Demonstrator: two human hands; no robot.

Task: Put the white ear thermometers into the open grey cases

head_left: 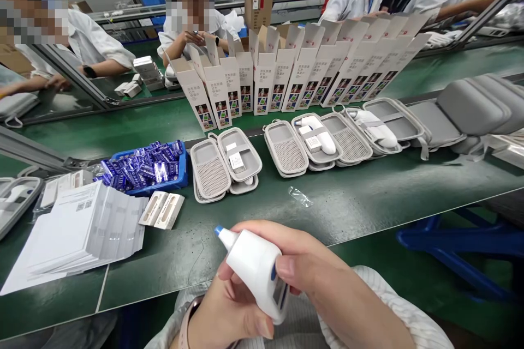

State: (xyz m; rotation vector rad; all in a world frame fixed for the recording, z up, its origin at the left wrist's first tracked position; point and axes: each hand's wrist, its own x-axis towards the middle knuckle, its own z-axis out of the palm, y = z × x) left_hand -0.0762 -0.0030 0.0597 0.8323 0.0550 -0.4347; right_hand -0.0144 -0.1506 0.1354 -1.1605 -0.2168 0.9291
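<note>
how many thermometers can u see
4: one thermometer between the left hand and right hand, two in open grey cases, one in the case at the left edge; more may be hidden.

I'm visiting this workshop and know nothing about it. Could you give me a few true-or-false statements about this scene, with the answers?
The left hand and right hand hold a white thermometer. True.
The hands wear gloves. False: they are bare.
Open grey cases lie on a green bench. True.
The cartons lie flat. False: the cartons stand upright in a row.
</note>
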